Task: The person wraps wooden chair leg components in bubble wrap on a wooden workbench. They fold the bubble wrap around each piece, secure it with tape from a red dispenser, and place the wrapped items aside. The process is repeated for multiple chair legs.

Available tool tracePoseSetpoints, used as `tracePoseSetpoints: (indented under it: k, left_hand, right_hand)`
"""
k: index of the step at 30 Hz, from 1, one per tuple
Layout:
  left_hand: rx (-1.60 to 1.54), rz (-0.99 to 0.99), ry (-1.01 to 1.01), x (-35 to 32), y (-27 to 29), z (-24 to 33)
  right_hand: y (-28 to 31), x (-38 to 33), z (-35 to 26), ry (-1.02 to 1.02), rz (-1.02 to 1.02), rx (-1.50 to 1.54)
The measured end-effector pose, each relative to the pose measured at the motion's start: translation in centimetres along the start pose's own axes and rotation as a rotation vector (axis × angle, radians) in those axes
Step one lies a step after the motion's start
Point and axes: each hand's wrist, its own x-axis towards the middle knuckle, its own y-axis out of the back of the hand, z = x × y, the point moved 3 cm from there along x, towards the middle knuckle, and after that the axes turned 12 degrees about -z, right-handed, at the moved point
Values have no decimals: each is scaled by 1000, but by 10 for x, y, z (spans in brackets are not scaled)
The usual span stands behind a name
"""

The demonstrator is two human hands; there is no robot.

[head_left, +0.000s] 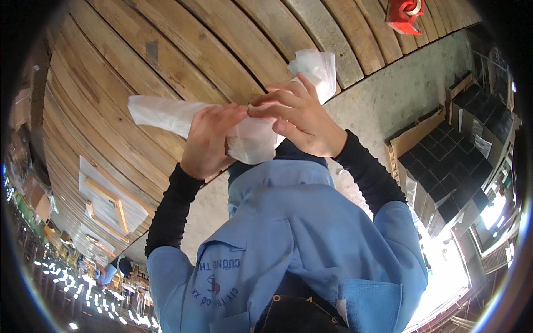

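A thin white wrapping sheet (252, 143) lies across the near edge of the slatted wooden table (183, 44), folded around something I cannot make out. One end sticks out to the left and the other bunches up at the far right. My left hand (206, 140) is closed over the sheet's left-middle part, fingers bent across it. From the right, my right hand (308, 119) grips the sheet with curled fingers and the thumb beneath. The fingertips of both hands come together near the middle of the bundle.
A red holder with a pale ring (404, 15) stands at the table's far right. To the left, wooden pieces (114, 202) lie on a white sheet. Dark tiled panels (447, 161) are stacked on the right, by the concrete floor (363, 119). Another person (105, 273) is far off at lower left.
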Motion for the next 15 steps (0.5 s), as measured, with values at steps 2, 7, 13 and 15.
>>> tracePoseSetpoints:
  k: [2,7,13,15]
  left_hand:
    - [14,-25,16,9,7,6]
    - [112,-228,142,57,41,8]
    - [-221,-290,238,117,71,-29]
    - [-325,-276,247,151,90,-46]
  right_hand:
    - [6,-5,7,19,-39,-71]
    - [-25,-17,47,-58,190,125]
    - [18,-13,94,-133,832,164]
    - [48,-29,154,-304,1281,202]
